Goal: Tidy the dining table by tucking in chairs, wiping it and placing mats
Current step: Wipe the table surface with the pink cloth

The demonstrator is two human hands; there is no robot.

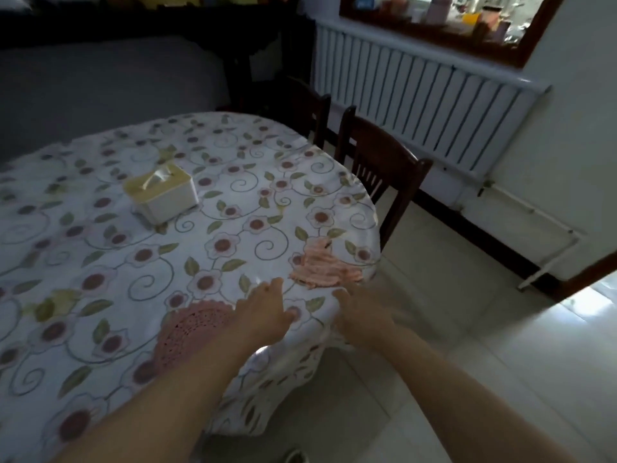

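Observation:
The dining table [100,182] wears a white floral cloth under a clear cover. A crumpled pink wiping cloth [322,267] lies near the table's right edge. A round pink crocheted mat [190,332] lies flat by the near edge, partly under my left forearm. My left hand [267,312] rests on the tabletop just short of the cloth, fingers apart, holding nothing. My right hand [362,312] is at the table's edge beside the cloth, blurred, fingers loosely spread, holding nothing. A dark wooden chair [384,162] stands tucked at the right side, with a second chair [310,105] behind it.
A cream tissue box [162,193] sits mid-table. A white radiator [417,98] runs along the far wall under a window sill with jars. A grey sofa [100,81] is beyond the table. Pale tiled floor [484,362] lies to the right.

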